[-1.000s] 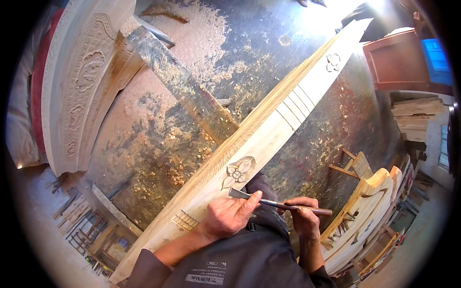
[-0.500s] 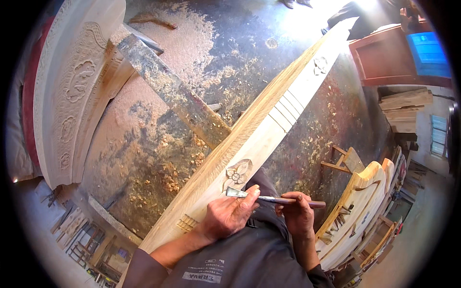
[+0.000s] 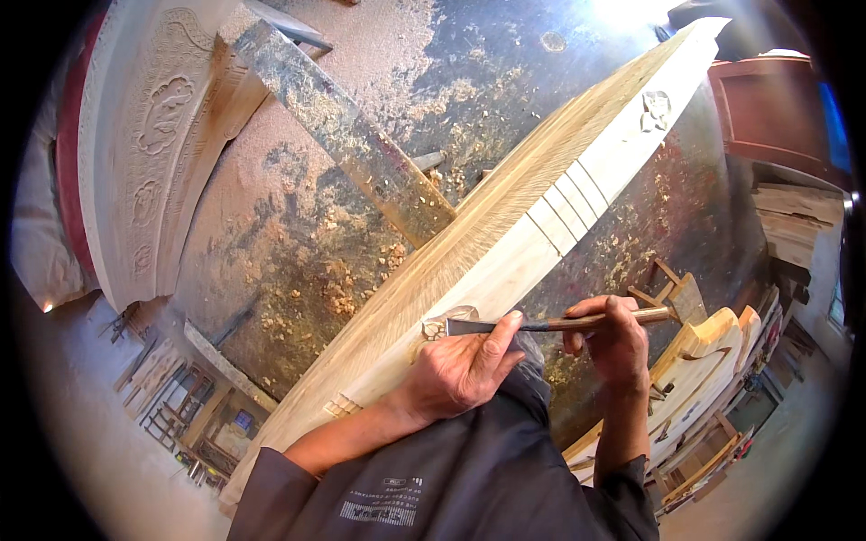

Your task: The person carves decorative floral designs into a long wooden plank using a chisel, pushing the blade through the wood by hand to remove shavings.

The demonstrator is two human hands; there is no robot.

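Observation:
A long pale wooden beam (image 3: pixel 505 268) runs diagonally before me. My left hand (image 3: pixel 460 368) rests by its face, pinching the metal shank of a flat chisel (image 3: pixel 553 324) between thumb and fingers. The broad blade lies over a carved flower (image 3: pixel 434 327), which it and the hand partly hide; whether the edge touches the wood I cannot tell. To the right, my right hand (image 3: pixel 615 343) is closed round the brown wooden handle, whose end sticks out beyond the fingers. Cut parallel grooves (image 3: pixel 566 207) and a second carved flower (image 3: pixel 656 110) lie farther up the beam.
A flat support board (image 3: pixel 347 135) meets the beam from the far left. Large carved panels (image 3: pixel 149 162) stand at left. Shavings and sawdust (image 3: pixel 338 293) litter the floor. At right are a small wooden stool (image 3: pixel 683 296), curved wooden pieces (image 3: pixel 708 338) and a reddish-brown panel (image 3: pixel 767 108).
The chisel's blade has come onto the near carved flower, and the tool lies level, its handle end tipped slightly up. My right hand has risen and shifted right; the whole view has shifted too.

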